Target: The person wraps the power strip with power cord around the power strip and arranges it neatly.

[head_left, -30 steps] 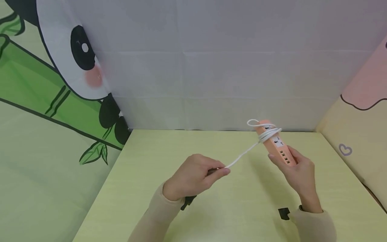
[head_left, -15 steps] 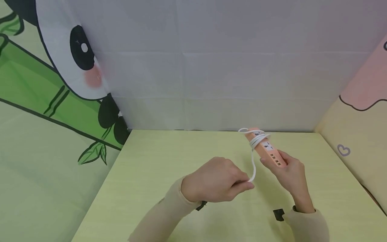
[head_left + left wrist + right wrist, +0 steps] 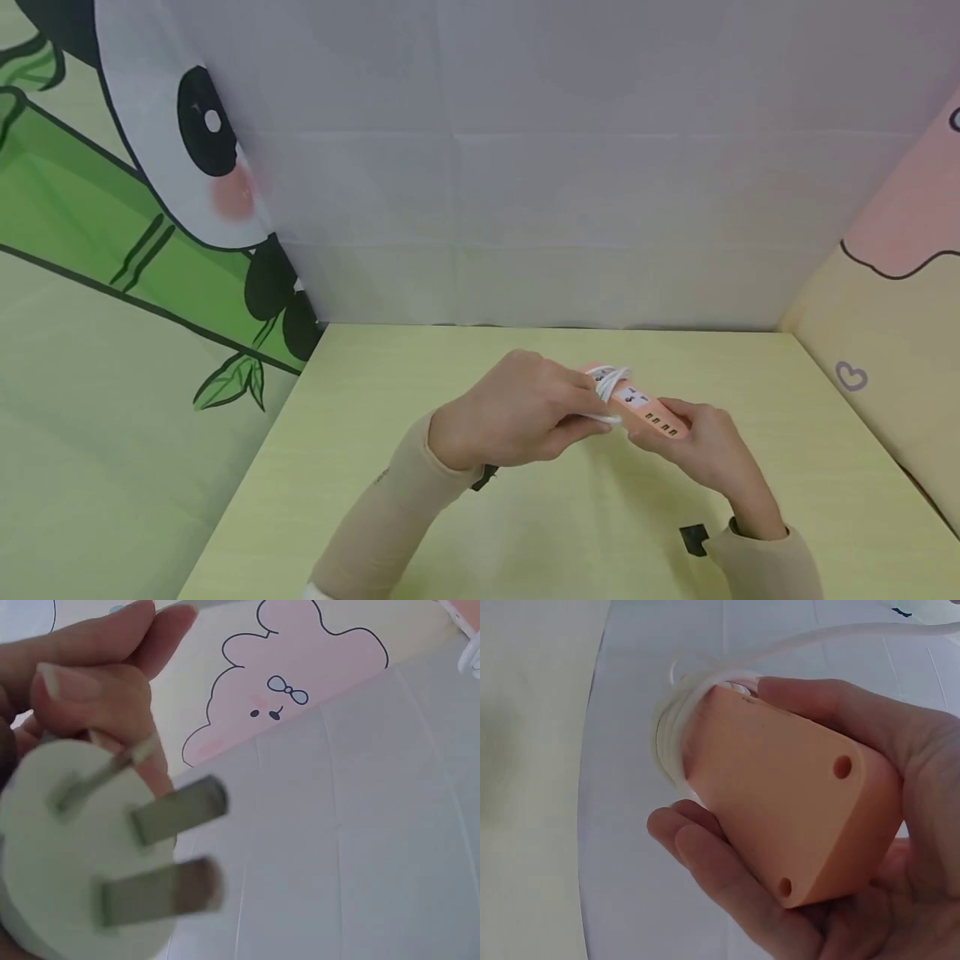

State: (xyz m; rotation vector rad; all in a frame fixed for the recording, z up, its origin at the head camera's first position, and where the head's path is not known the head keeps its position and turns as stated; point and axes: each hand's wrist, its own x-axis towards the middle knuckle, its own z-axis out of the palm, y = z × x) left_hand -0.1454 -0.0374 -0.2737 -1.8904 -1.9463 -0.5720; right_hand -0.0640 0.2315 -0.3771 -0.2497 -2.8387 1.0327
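My right hand (image 3: pixel 708 450) grips the lower end of a peach-orange power strip (image 3: pixel 654 415), held above the table. In the right wrist view, the thumb and fingers wrap the strip's sides, with its plain end toward the camera. Several turns of white power cord (image 3: pixel 673 739) circle the strip's far end. Between thumb and fingers, my left hand (image 3: pixel 525 412) pinches the cord close beside those turns, partly covering the strip's far end. The left wrist view shows a white three-pin plug (image 3: pixel 60 859) within that same hand, its metal prongs pointing outward.
A pale yellow table (image 3: pixel 360 467) lies beneath both hands. Behind it rises a grey-white wall sheet (image 3: pixel 480 183), with cartoon-printed panels to the left and right. Small black patches show near both cuffs.
The cord was stretched out to the left, then slackened. My left hand has moved right and up to the strip. The right hand has lowered the strip and tilted it flatter, leftward.
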